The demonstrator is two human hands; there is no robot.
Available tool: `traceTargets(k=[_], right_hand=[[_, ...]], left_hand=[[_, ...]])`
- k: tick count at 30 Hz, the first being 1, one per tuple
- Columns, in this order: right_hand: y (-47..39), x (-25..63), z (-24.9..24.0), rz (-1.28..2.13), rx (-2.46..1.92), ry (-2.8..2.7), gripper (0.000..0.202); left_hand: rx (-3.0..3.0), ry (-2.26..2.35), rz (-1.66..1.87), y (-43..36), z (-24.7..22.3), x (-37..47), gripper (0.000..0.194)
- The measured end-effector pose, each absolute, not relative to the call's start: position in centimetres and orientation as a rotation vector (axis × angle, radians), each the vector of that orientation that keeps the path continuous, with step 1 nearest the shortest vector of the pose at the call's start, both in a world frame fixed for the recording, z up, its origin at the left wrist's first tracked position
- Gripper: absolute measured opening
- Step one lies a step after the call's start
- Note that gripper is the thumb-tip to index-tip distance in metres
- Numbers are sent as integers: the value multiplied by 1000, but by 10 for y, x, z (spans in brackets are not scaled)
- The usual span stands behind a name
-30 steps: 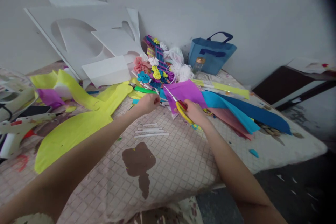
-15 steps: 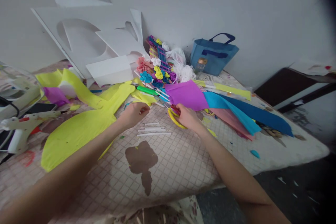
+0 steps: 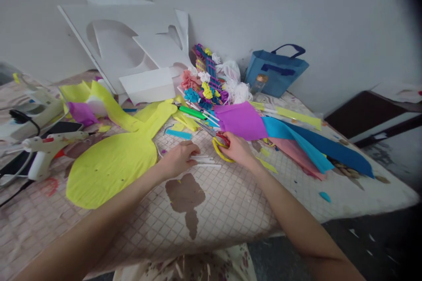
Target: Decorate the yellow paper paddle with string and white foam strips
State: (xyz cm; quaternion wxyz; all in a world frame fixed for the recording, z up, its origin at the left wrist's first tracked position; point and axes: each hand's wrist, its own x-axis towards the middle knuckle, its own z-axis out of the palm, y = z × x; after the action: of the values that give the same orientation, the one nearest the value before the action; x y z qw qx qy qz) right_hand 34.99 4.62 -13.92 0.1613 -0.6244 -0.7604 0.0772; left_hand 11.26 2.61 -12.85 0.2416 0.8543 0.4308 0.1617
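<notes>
My right hand [image 3: 239,149] is closed around the handles of a pair of scissors [image 3: 220,148]. Their loops are yellow and red, and the metal blades point away to the left. My left hand [image 3: 178,158] is down at the table with curled fingers, covering the left ends of several thin white sticks [image 3: 209,165]. Whether a stick is pinched there is hidden. Left of this hand lies a big yellow guitar-shaped cutout [image 3: 114,169]. A purple sheet [image 3: 242,119] lies just beyond the scissors, and a green-handled tool [image 3: 191,112] rests behind the sticks.
A white glue gun [image 3: 41,151] and a power strip [image 3: 20,125] with cables are on the left. White foam boards [image 3: 115,52] lean against the wall, beside crepe flowers [image 3: 207,90] and a blue bag [image 3: 277,72]. Blue strips [image 3: 323,140] extend right on the patterned tablecloth [image 3: 237,206].
My left hand has come down and right, onto the left ends of the white sticks. A blue strip behind it now shows. The scissors stay in my right hand. The view has shifted slightly.
</notes>
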Motion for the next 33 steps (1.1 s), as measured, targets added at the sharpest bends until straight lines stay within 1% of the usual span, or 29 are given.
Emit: traceTargets(k=[5,6,10,12,16,24,29,33], right_hand=[[47,351,-140,216,-1782,-2179,32],[46,351,-139,212,-1785,-2177,32],[45,352,-139,208,-1794,-2175,34],[45,352,-139,213,-1789,-2185,35],[46,352,-141,214,-1814,-2208,36],[43,347,-139,153,-1804,-2214,33],[40,345,-131,87,-1739,-2175,38],[42,352,-123,29,-1821,-2102,40]], left_hand=[[2346,1162,475,23,-128,106,10],[2369,1156,472,22,-128,106,11],[2475,1163,474,16,-131,111,28],[2496,1193,450,15,-133,114,30],[2515,1222,401,15,-136,114,24],[2557,1131,368,19,-136,106,24],[2579,1117,345,21,-132,100,24],[2584,1102,380,23,-132,98,22]])
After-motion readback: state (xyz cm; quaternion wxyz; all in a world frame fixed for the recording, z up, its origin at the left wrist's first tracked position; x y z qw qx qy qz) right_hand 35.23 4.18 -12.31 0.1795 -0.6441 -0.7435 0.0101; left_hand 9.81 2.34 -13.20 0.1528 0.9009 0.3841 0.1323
